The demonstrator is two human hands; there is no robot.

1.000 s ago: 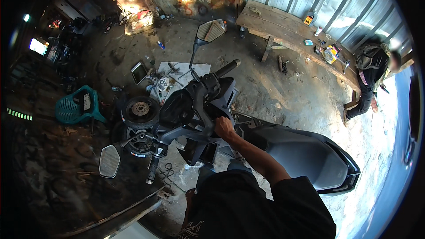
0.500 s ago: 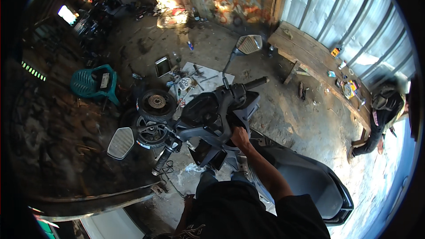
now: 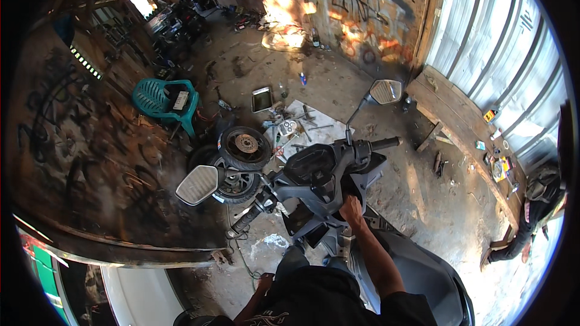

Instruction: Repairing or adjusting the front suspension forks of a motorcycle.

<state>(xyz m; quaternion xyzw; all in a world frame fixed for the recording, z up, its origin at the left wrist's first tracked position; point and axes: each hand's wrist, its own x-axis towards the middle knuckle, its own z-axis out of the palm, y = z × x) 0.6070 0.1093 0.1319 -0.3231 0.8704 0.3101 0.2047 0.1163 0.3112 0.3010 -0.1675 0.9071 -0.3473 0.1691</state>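
A dark grey scooter (image 3: 314,190) stands in front of me, its handlebar and two mirrors spread ahead and its black seat (image 3: 414,265) to my right. My right hand (image 3: 351,208) is closed against the inner front panel below the handlebar; the fingertips and whatever they grip are hidden. Low by my left thigh, my left hand (image 3: 264,282) looks closed, next to a thin cable (image 3: 246,259) that hangs near the left handlebar grip (image 3: 246,220). Whether it holds that cable is too small to tell.
Two wheels (image 3: 244,145) lie left of the scooter's front. Beyond are a sheet with tools (image 3: 308,127), a metal tray (image 3: 261,99) and a green chair (image 3: 163,105). A wooden bench (image 3: 450,115) with bottles runs along the right wall; a person (image 3: 531,211) is beside it.
The whole view has swung left, so the scene sits farther right and lower. My right hand stays at the inner front panel, and my left hand stays low by my thigh.
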